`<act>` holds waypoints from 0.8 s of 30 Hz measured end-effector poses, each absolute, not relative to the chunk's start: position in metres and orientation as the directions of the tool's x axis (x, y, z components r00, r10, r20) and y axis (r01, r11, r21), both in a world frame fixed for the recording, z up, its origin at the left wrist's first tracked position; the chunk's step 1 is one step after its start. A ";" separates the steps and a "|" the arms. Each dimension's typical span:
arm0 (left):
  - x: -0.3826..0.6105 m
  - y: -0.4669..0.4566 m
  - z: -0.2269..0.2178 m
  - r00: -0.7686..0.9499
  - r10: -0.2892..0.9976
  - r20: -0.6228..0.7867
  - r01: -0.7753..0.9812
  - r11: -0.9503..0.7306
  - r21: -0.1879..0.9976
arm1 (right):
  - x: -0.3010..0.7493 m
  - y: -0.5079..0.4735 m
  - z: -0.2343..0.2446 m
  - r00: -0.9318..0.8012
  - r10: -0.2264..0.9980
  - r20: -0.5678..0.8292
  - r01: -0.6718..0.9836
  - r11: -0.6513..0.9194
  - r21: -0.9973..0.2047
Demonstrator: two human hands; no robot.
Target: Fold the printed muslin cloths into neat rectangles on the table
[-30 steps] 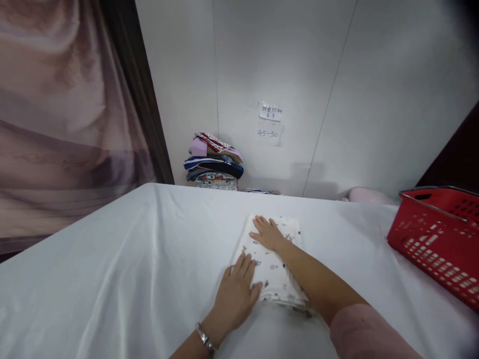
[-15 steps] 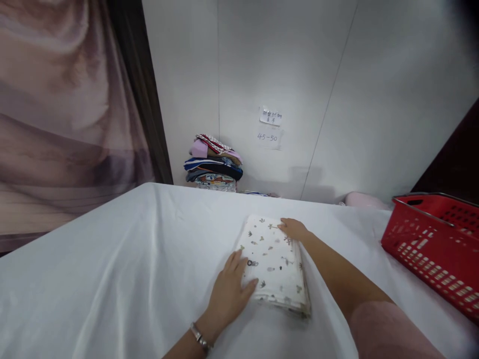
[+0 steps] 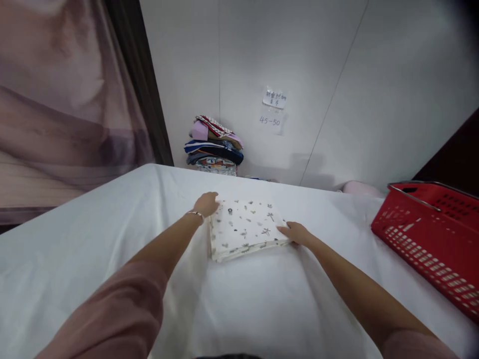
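Note:
A folded white cloth with small printed figures (image 3: 245, 228) lies on the white-covered table (image 3: 112, 234). My left hand (image 3: 207, 203) grips its far left corner, fingers curled round the edge. At the near right corner my right hand (image 3: 295, 233) is closed on the cloth's edge, thumb on top. Both arms stretch forward, a bracelet on the left wrist.
A red plastic basket (image 3: 430, 239) stands at the right of the table. A pile of folded coloured clothes (image 3: 214, 147) sits against the white wall beyond the far edge, with paper labels (image 3: 274, 107) above it. A curtain hangs at the left.
The cloth has been turned and slid away from me toward the far edge. My left hand went from its near left side to the far left corner; my right hand came to the near right corner.

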State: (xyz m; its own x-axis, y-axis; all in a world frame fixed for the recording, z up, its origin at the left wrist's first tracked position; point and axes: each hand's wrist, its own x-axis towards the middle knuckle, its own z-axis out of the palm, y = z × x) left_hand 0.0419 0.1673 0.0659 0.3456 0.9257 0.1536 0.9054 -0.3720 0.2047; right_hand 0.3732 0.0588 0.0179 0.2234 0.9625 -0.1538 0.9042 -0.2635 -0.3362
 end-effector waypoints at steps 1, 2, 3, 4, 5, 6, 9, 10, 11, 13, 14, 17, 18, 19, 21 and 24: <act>0.043 0.173 0.068 0.329 0.932 0.152 0.912 -0.355 0.204 | 0.369 0.049 0.017 0.215 0.961 -0.172 0.895 -0.264 -0.360; 0.046 0.174 0.068 0.329 0.930 0.165 0.909 -0.359 0.211 | 0.366 0.042 0.016 0.208 0.960 -0.187 0.886 -0.266 -0.380; 0.049 0.169 0.066 0.347 0.918 0.191 0.895 -0.385 0.224 | 0.363 0.036 0.016 0.204 0.960 -0.193 0.880 -0.266 -0.394; 0.054 0.159 0.063 0.380 0.898 0.223 0.871 -0.428 0.241 | 0.362 0.033 0.016 0.207 0.960 -0.190 0.873 -0.269 -0.407; 0.058 0.146 0.059 0.418 0.872 0.255 0.838 -0.479 0.264 | 0.361 0.031 0.016 0.212 0.960 -0.184 0.866 -0.272 -0.420; 0.061 0.130 0.054 0.458 0.843 0.281 0.797 -0.529 0.290 | 0.360 0.030 0.016 0.220 0.959 -0.177 0.858 -0.276 -0.433; 0.065 0.080 0.037 0.583 0.762 0.282 0.680 -0.647 0.344 | 0.358 0.031 0.014 0.250 0.953 -0.169 0.822 -0.301 -0.484; 0.063 0.066 0.031 0.624 0.733 0.270 0.652 -0.679 0.338 | 0.357 0.030 0.013 0.257 0.950 -0.178 0.803 -0.312 -0.508; 0.060 0.055 0.025 0.659 0.705 0.261 0.630 -0.707 0.320 | 0.355 0.029 0.012 0.259 0.946 -0.193 0.781 -0.323 -0.535; 0.051 0.041 0.016 0.700 0.665 0.260 0.608 -0.746 0.271 | 0.349 0.021 0.010 0.245 0.941 -0.236 0.729 -0.339 -0.594; 0.045 0.038 0.013 0.710 0.651 0.267 0.602 -0.759 0.249 | 0.347 0.016 0.009 0.230 0.938 -0.257 0.702 -0.344 -0.624; 0.032 0.036 0.011 0.729 0.628 0.275 0.591 -0.779 0.212 | 0.343 0.000 0.009 0.198 0.937 -0.288 0.621 -0.347 -0.703; 0.030 0.037 0.011 0.731 0.628 0.269 0.593 -0.778 0.206 | 0.344 -0.004 0.010 0.198 0.940 -0.279 0.594 -0.342 -0.728; 0.029 0.036 0.013 0.727 0.634 0.264 0.601 -0.773 0.204 | 0.346 -0.008 0.011 0.206 0.944 -0.257 0.569 -0.329 -0.754; 0.034 0.033 0.015 0.701 0.664 0.259 0.628 -0.747 0.217 | 0.353 -0.015 0.012 0.236 0.954 -0.184 0.518 -0.284 -0.807; 0.053 0.025 0.015 0.663 0.695 0.277 0.643 -0.719 0.266 | 0.363 -0.021 0.011 0.280 0.957 -0.072 0.455 -0.199 -0.868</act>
